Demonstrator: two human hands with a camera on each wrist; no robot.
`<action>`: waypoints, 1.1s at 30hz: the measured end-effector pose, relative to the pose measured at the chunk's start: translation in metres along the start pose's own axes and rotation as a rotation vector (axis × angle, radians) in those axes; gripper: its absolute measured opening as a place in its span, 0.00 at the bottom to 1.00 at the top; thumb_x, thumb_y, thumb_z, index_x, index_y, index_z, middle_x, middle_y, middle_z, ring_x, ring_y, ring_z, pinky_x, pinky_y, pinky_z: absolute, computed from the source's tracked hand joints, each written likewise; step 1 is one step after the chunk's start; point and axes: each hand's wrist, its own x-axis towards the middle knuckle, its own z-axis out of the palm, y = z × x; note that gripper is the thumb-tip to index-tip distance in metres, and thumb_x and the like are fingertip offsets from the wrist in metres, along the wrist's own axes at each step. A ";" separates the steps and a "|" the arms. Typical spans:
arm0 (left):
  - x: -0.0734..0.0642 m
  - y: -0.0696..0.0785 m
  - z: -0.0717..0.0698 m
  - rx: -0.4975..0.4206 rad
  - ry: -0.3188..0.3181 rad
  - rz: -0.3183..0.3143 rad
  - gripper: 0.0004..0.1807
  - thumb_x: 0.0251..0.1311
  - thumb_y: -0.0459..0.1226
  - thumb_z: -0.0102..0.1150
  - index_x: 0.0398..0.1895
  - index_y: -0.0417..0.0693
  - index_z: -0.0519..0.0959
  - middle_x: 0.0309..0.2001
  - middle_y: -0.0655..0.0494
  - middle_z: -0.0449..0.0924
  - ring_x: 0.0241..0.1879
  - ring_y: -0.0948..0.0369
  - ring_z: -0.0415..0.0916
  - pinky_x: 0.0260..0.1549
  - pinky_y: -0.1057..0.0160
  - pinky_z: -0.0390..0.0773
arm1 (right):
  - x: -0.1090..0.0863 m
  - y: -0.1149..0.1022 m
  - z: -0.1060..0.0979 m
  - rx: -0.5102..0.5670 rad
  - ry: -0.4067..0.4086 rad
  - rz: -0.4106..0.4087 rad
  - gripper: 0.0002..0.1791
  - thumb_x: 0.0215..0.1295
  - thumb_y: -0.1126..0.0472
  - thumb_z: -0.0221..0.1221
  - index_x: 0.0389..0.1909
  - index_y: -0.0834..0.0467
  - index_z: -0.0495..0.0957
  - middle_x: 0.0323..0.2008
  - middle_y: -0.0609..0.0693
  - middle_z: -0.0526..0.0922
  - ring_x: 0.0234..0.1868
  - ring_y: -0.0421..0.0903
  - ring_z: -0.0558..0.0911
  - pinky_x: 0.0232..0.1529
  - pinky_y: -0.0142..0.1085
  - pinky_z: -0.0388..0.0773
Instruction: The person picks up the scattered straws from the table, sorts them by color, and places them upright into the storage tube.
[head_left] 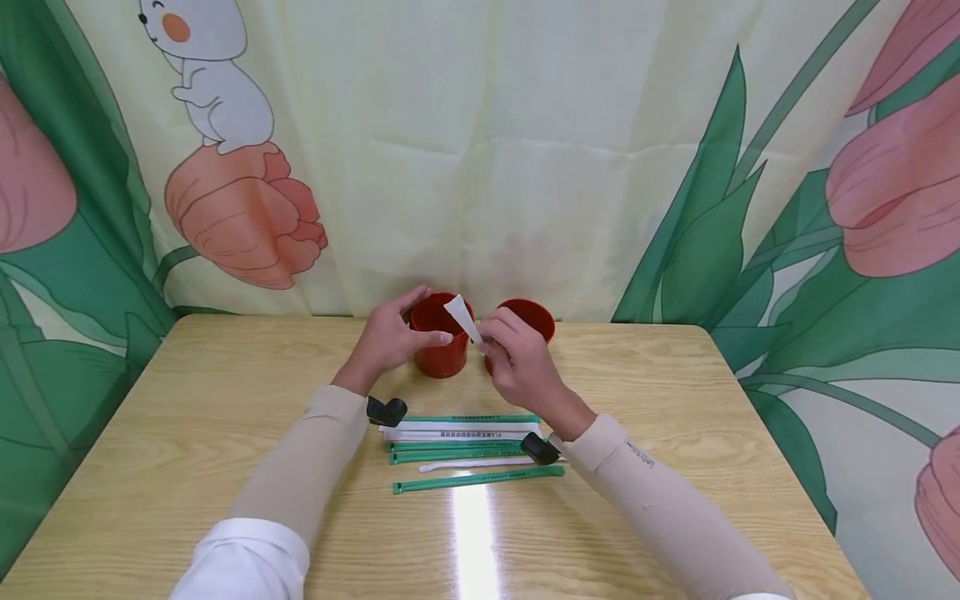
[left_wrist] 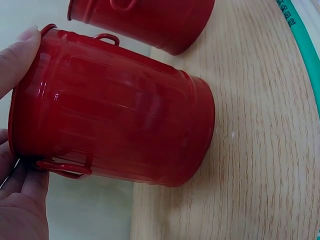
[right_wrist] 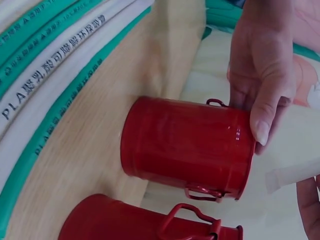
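At the table's back edge my left hand (head_left: 392,337) holds a small red metal bucket (head_left: 440,358) by its upper part, thumb at the rim and fingers round the far side. The bucket stands upright, a small loop handle (left_wrist: 65,170) showing on its side. My right hand (head_left: 519,357) pinches one end of a white paper-wrapped straw (head_left: 460,315), which slants up leftward over the bucket's right rim. A second red bucket (head_left: 534,315) stands to the right, partly hidden behind my right hand. In the right wrist view, the straw (right_wrist: 292,175) is near the first bucket's mouth.
Several green wrapped straws (head_left: 480,480) and white wrapped straws (head_left: 457,435) lie crosswise on the wooden table (head_left: 637,500), between my forearms. Behind the table hangs a curtain (head_left: 570,167) printed with tulips and a white animal.
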 end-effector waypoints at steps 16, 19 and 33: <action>0.002 -0.001 -0.002 0.016 -0.003 0.016 0.52 0.55 0.46 0.79 0.81 0.48 0.62 0.77 0.52 0.69 0.73 0.48 0.70 0.68 0.47 0.78 | 0.033 0.008 0.016 0.059 0.069 0.123 0.03 0.66 0.74 0.63 0.36 0.64 0.81 0.33 0.59 0.85 0.34 0.52 0.82 0.39 0.43 0.88; 0.003 -0.002 -0.001 0.012 -0.005 0.019 0.51 0.56 0.45 0.79 0.81 0.48 0.62 0.77 0.52 0.70 0.72 0.48 0.70 0.69 0.47 0.77 | 0.041 0.008 0.020 0.108 0.050 0.188 0.03 0.67 0.74 0.63 0.38 0.65 0.81 0.36 0.60 0.85 0.37 0.54 0.84 0.47 0.46 0.90; 0.003 -0.001 -0.001 0.023 -0.010 0.018 0.51 0.55 0.46 0.79 0.81 0.49 0.63 0.76 0.53 0.71 0.72 0.49 0.71 0.70 0.47 0.76 | 0.062 0.018 0.039 0.165 -0.084 0.481 0.05 0.71 0.69 0.61 0.44 0.65 0.82 0.38 0.57 0.87 0.42 0.53 0.84 0.51 0.47 0.89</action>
